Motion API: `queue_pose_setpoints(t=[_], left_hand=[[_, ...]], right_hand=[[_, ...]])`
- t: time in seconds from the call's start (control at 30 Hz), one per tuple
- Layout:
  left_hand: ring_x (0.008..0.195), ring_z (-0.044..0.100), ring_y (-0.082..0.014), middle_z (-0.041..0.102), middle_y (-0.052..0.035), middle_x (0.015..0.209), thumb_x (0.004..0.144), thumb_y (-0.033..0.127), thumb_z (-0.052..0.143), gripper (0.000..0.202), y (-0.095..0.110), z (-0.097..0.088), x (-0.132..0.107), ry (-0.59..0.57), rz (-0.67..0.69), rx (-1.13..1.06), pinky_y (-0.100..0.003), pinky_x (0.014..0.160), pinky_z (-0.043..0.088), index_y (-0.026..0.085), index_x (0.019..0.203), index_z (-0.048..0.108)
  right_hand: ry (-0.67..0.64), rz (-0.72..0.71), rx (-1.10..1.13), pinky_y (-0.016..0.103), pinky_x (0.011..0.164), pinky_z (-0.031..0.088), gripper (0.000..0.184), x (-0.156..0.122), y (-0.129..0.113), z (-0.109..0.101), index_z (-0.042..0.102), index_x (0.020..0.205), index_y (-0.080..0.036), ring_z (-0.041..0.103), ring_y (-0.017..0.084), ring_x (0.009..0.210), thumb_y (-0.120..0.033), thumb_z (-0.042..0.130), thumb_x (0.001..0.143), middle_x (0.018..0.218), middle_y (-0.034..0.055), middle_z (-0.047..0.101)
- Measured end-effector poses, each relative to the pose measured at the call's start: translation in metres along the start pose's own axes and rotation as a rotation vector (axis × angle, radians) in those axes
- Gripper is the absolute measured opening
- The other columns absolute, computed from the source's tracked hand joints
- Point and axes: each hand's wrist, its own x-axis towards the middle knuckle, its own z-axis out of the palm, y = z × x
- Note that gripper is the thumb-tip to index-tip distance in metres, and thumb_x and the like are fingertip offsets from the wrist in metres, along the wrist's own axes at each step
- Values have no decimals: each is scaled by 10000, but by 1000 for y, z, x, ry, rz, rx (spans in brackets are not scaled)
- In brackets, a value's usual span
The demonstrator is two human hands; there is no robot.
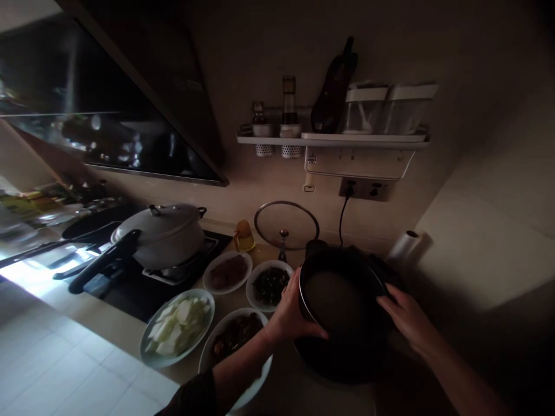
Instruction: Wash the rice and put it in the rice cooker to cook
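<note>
A dark round pot [338, 297], tilted with its opening toward me, is held between my two hands. My left hand [295, 315] grips its left rim, with the thumb over the edge. On the opposite side, my right hand [401, 309] has its fingers closed on the pot's right rim. Below the pot is a larger dark round shape [338, 361], too dim to make out. Left of my left hand are a plate of dark leafy food [269, 284] and a large bowl of dark brown food [234, 335], partly behind my forearm.
A lidded pressure cooker [162, 240] stands on the stove [125, 297], its long handle pointing toward me. Nearby are a bowl of cut white vegetable [180, 326], a plate of reddish food [228, 273], an oil jug [245, 236] and a glass lid [286, 225]. A wall shelf [333, 138] holds jars.
</note>
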Motion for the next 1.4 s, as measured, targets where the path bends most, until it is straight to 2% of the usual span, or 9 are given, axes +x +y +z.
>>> queue_pose_setpoints(t=[0.13,0.23,0.37,0.47,0.73,0.93,1.2,1.3,1.4], left_hand=[[1347,219,-432,261,-212,1448,351,693,772,1368,-25,13,-10,-5,-58,81,-628,1056,242,213,1454,120],[1355,200,-415,232,-210,1462,357,727,745,1383,-32,17,-16,-19,-94,139,-617,1065,232,215,1458,83],[1367,143,-430,145,-207,1498,338,741,738,1401,-31,16,-20,-61,-157,242,-631,1046,239,233,1462,74],[1362,150,-441,140,-210,1501,344,739,739,1377,-32,18,-22,-95,-210,279,-647,1028,246,236,1458,106],[1371,155,-433,120,-245,1508,363,728,741,1377,-38,20,-29,-155,-332,289,-644,1027,254,184,1458,108],[1393,86,-431,49,-248,1527,369,716,749,1426,-43,14,-30,-239,-372,245,-639,1059,209,169,1471,28],[1390,102,-444,62,-251,1525,381,713,746,1459,-48,7,-37,-214,-254,210,-660,1041,222,225,1464,-102],[1397,108,-427,78,-230,1531,451,722,707,1375,-37,1,-37,-179,-112,284,-636,1061,206,258,1464,-99],[1411,95,-397,121,-212,1538,600,696,634,1195,-29,-2,-37,-163,16,423,-621,1073,178,276,1467,-72]], right_hand=[[-5,27,-66,267,565,476,368,8,10,10,629,1035,-186,625,184,634,-293,453,731,659,-8,657],[7,17,-190,268,579,470,372,13,15,14,593,1082,-171,630,176,633,-249,434,755,706,7,666],[-45,-56,-521,266,618,428,156,20,18,16,607,801,-182,626,176,647,-198,456,766,663,28,652],[-116,-57,-711,264,622,400,133,23,23,19,553,681,-186,635,182,667,-192,468,783,682,59,668],[-144,-90,-985,317,659,414,179,24,29,28,596,874,-148,670,278,849,-259,458,842,876,134,702],[-180,-85,-1038,287,604,406,179,25,14,29,621,866,-153,681,243,796,-240,468,835,855,128,701],[-186,-55,-1039,282,582,423,214,22,1,31,651,846,-137,689,241,754,-182,441,845,797,144,703],[-201,-33,-1071,288,562,426,233,21,-1,33,650,854,-124,693,263,773,-169,422,860,801,156,705],[-196,-35,-1087,306,564,436,254,20,-3,38,647,883,-100,692,288,797,-163,401,874,827,173,703]])
